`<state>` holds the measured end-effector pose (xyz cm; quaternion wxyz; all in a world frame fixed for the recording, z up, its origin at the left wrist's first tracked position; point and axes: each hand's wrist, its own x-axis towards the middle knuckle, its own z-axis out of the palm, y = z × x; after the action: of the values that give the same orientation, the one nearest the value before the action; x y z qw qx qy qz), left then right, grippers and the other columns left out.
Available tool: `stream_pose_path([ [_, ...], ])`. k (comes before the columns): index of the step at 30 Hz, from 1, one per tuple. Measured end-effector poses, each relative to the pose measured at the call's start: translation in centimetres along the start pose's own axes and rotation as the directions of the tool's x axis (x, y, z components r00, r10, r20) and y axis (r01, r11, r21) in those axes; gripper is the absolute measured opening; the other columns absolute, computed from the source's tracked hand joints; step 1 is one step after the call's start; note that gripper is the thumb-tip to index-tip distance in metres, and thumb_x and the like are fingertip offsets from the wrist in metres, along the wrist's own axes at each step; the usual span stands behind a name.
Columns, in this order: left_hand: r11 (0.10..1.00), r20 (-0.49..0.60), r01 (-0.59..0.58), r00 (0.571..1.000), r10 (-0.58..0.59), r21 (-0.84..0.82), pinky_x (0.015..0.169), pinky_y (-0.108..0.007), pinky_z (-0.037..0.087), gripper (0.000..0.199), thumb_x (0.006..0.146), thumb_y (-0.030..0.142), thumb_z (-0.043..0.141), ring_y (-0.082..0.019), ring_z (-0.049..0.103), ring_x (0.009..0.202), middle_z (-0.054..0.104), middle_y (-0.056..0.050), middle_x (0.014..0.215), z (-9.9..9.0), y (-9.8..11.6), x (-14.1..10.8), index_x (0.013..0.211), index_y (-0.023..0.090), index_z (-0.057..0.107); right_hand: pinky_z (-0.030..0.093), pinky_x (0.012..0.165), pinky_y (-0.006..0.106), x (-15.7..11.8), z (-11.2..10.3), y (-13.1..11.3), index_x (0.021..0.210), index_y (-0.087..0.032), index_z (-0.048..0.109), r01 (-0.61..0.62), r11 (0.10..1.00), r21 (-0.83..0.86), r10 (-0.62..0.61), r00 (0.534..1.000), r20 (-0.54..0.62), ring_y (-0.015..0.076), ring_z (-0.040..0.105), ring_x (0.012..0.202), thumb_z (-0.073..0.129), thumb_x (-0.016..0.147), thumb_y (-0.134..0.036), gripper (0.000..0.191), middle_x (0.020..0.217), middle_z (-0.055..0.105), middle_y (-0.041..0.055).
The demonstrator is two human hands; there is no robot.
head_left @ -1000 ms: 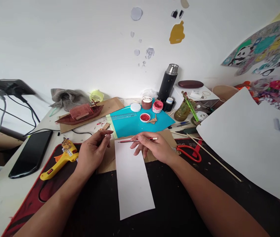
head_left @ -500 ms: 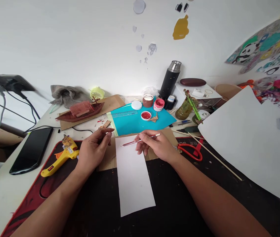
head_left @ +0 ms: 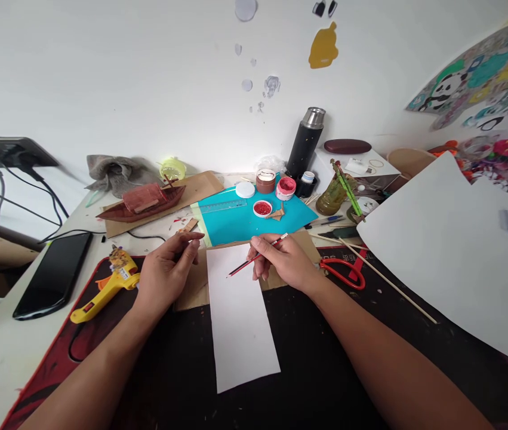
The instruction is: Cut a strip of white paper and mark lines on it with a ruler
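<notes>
A red-and-black pencil (head_left: 256,258) sits in the grip of my right hand (head_left: 283,260), slanting so that its point is over the upper part of a white paper strip (head_left: 242,334). Whether the point touches the paper I cannot tell. My left hand (head_left: 164,269) hangs loosely curled to the left of the strip, thumb and forefinger slightly apart, with nothing seen in it. Under the strip's upper end lies a piece of brown cardboard (head_left: 193,292), on a black mat (head_left: 173,364).
On the left are a yellow glue gun (head_left: 105,298), a phone (head_left: 52,275) and a model boat (head_left: 141,203). Paint jars (head_left: 286,188) stand on a blue sheet (head_left: 227,227) behind. To the right lie red-handled scissors (head_left: 345,275), a thin stick (head_left: 392,283) and large white paper (head_left: 455,251).
The pencil has tilted more steeply, its point lower and slightly right on the strip. My left hand keeps its curled pose. The whole view has shifted a little.
</notes>
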<state>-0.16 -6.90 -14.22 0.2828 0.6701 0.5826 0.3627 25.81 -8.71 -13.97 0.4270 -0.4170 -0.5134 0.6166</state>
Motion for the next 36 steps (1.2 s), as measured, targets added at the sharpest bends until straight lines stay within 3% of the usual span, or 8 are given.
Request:
stream_pose_path([
  [20, 1.000, 0.002, -0.003, 1.000, 0.003, 0.003, 0.070, -0.029, 0.048, 0.044, 0.099, 0.061, 0.058, -0.017, 0.063, 0.067, 0.068, 0.003, 0.072, 0.05, -0.12, -0.14, 0.115, 0.025, 0.078, 0.049, 0.045, 0.020, 0.45, -0.61, 0.02, 0.087, -0.018, 0.074, 0.000, 0.997, 0.082, 0.015, 0.984, -0.177, 0.0164, 0.073, 0.056, 0.078, 0.087, -0.077, 0.059, 0.064, 0.071, 0.0015],
  [36, 0.998, -0.004, -0.018, 1.000, 0.018, 0.062, 0.068, -0.030, 0.050, 0.044, 0.099, 0.061, 0.056, -0.018, 0.063, 0.064, 0.070, 0.001, 0.070, 0.04, 0.38, -0.31, 0.114, 0.026, 0.078, 0.048, 0.045, 0.021, 0.45, -0.66, -0.01, 0.087, -0.019, 0.073, -0.016, 0.996, 0.085, 0.031, 0.982, -0.185, 0.0167, 0.074, 0.058, 0.079, 0.086, -0.076, 0.058, 0.071, 0.073, 0.0030],
])
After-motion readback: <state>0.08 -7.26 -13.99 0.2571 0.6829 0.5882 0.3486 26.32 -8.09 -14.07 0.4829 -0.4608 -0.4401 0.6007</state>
